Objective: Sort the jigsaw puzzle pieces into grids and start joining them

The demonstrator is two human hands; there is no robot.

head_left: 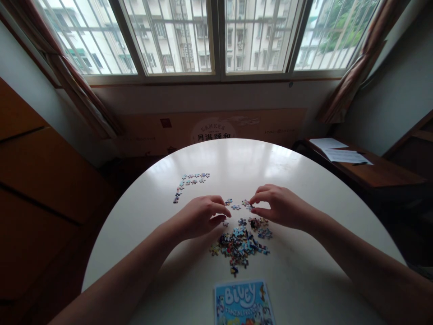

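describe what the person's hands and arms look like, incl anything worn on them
The left hand and right hand are bare human hands, with no gloves, and no rings can be made out. No watch, bracelet or marking shows on the wrists. The left forearm and right forearm show no sleeves; both widen toward the picture's edges. The fingernails are too small to judge.

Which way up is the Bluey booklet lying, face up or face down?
Face up: the Bluey booklet shows its title lettering and colourful cover.

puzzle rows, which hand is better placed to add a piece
The left hand, probably: it is nearer the puzzle rows and has a loose piece close by; the right hand sits farther off.
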